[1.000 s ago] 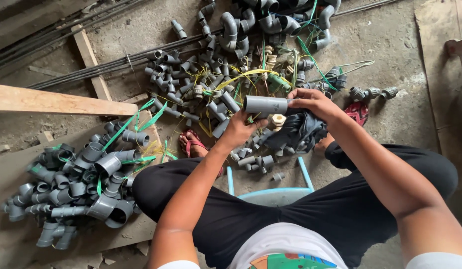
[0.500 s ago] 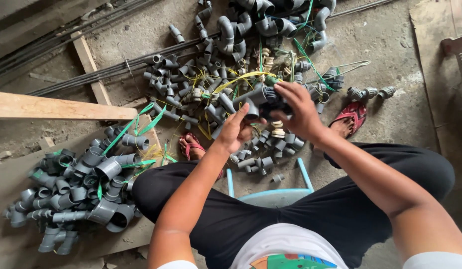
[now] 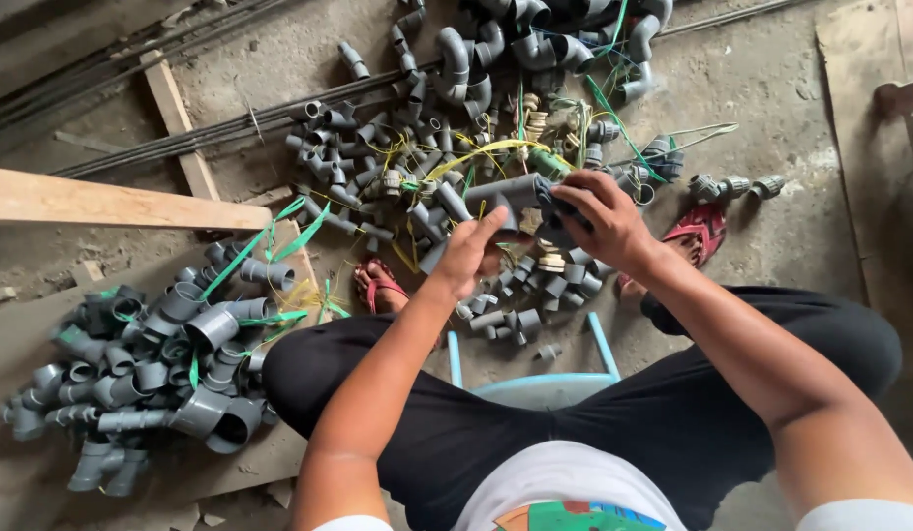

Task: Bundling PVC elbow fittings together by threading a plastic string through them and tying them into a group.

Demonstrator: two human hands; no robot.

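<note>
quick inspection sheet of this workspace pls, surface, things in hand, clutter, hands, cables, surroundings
surface: bare concrete floor, dusty and stained
job's things: grey pipe piece held up over the floor; dark cloth bunched at its right end
clutter: pile of grey fittings at left on a board, tied with green straps; second heap of fittings ahead, with yellow and green ties; large grey elbows at top
hands: left hand under the pipe piece, thumb raised; right hand gripping the cloth and the pipe end
cables: nothing seen; long steel rods lie across the floor
surroundings: wooden plank at left; blue stool frame between the knees; red sandals on the feet
</note>
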